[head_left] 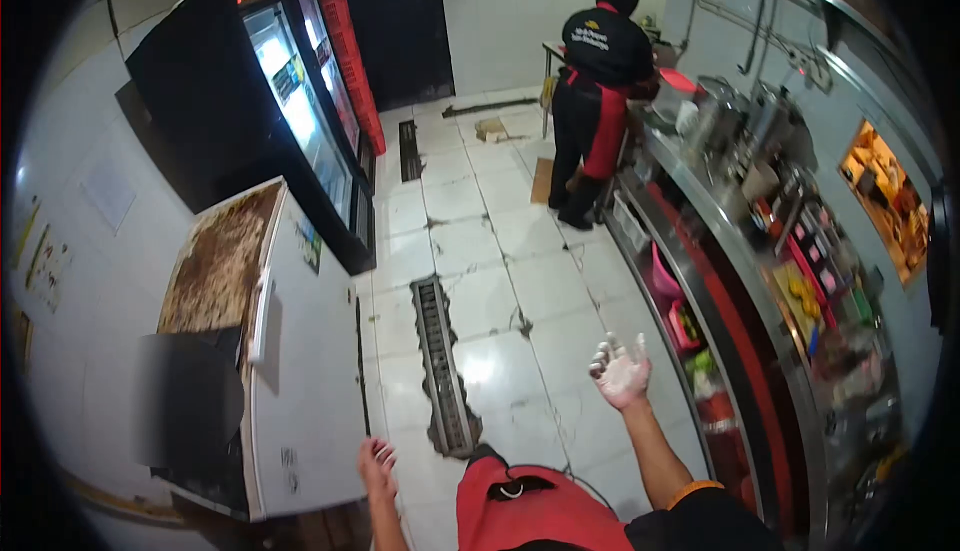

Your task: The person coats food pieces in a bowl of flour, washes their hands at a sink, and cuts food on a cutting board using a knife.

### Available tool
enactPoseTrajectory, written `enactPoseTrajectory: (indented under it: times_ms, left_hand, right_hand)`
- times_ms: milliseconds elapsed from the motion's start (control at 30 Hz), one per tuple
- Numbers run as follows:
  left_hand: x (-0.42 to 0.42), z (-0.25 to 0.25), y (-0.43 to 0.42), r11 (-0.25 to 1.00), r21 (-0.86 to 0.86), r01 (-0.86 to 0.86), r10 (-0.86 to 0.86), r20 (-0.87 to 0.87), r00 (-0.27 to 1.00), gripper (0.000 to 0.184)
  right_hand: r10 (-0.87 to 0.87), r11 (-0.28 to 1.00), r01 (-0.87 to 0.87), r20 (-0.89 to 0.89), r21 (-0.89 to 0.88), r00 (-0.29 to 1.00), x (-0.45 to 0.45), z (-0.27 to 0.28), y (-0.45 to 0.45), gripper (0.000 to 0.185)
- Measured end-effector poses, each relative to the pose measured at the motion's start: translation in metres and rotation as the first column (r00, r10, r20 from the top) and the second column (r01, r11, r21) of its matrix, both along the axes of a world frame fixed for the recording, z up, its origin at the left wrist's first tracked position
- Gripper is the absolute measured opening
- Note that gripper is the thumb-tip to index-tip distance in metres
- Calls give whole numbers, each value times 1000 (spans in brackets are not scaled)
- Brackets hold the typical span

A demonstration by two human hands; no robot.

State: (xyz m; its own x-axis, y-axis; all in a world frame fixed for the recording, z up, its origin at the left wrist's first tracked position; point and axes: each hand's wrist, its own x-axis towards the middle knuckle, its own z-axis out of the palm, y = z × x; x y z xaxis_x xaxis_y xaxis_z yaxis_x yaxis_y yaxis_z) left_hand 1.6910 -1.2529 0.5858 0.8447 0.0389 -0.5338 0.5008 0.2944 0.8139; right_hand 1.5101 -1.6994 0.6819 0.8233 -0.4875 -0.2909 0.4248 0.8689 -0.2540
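Note:
My right hand (622,379) is raised palm up over the tiled floor, left of the steel counter. Its fingers are spread and bent a little, and a white, powdery coating covers the palm and fingers. It holds nothing. Lower down, my left hand (376,463) hangs beside the white chest freezer (315,391), apart from it. Its fingers are loosely bent and partly apart, with nothing seen in them. A red apron (520,506) hangs on my front between the two arms.
A floor drain grate (445,366) runs ahead of my feet. Black display fridges (215,71) and stacked red crates (350,61) stand at the left. A co-worker (600,91) stands at the far end of the steel counter (715,216), which carries pots and utensils.

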Motion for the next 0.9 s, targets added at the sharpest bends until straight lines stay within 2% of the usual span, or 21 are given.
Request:
enactPoseTrajectory:
  times_ms: [33, 67, 133, 233, 300, 333, 367, 400, 433, 467, 500, 533, 633, 667, 733, 767, 833, 900]
  left_hand:
    - [34, -3, -11, 999, 11, -32, 31, 18, 999, 27]
    - [69, 7, -28, 992, 95, -88, 87, 8, 996, 26]
    - [152, 12, -72, 984, 99, -151, 147, 39, 988, 25]
    - [299, 36, -197, 996, 81, 45, -61, 199, 978, 23]
    - [378, 110, -316, 977, 43, 207, -207, 406, 890, 23]
    - [408, 165, -374, 938, 151, 312, -343, 539, 769, 23]
    - [435, 213, -414, 869, 137, 476, -455, 600, 658, 25]
    - [464, 259, -456, 789, 365, 494, -557, 765, 324, 29]
    - [491, 315, -492, 708, 590, 389, -634, 773, -17, 32]
    - [521, 358, -524, 644, 719, 262, -641, 694, -329, 30]
    - [550, 379, -560, 717, 691, 95, -558, 650, -516, 28]
    - [570, 393, -582, 639, 769, -13, -708, 581, -402, 31]
    - [638, 431, -685, 690, 705, -163, -676, 547, -493, 22]
    - [672, 421, -729, 763, 627, -154, -614, 629, -477, 20]
    - [741, 403, -817, 883, 447, -142, -460, 768, -446, 19]
    - [793, 389, -860, 909, 397, -125, -398, 743, -537, 20]
    - [886, 392, -924, 869, 492, -57, -410, 650, -640, 20]
    - [990, 399, -968, 674, 738, 11, -579, 538, -613, 21]
  right_hand:
    - [24, 1000, -24, 21, -10, 999, 48, 6, -26, 54]
    - [49, 999, -49, 42, -16, 998, 97, 9, -50, 54]
    - [17, 1000, -17, 29, -22, 999, 180, 10, -93, 55]
    - [-19, 998, 21, 40, -58, 999, 284, 4, -165, 54]
    - [-70, 998, 70, -73, -1, 995, 335, 3, -206, 54]
    - [-95, 995, 98, -126, 21, 987, 360, 4, -230, 55]
    - [-128, 991, 133, -159, 22, 979, 379, -2, -245, 55]
    - [-144, 988, 151, -164, 32, 976, 408, -7, -272, 55]
    - [-161, 984, 172, -173, 46, 972, 434, -16, -298, 54]
    - [-182, 979, 196, -187, 62, 965, 459, -27, -320, 54]
    - [-181, 977, 198, -188, 76, 965, 490, -37, -348, 53]
    - [-195, 975, 213, -224, 58, 955, 525, -45, -375, 53]
    - [-181, 982, 187, -293, -8, 939, 648, -75, -464, 55]
    - [-141, 990, 133, -276, -47, 951, 700, -87, -502, 56]
    - [-24, 999, 18, -145, -45, 989, 810, -75, -562, 54]
    - [-8, 999, 12, -138, 31, 990, 864, -68, -590, 54]
    - [19, 997, -13, -73, 82, 997, 968, -47, -654, 55]
    - [62, 994, -66, 52, 84, 997, 1067, -37, -722, 61]
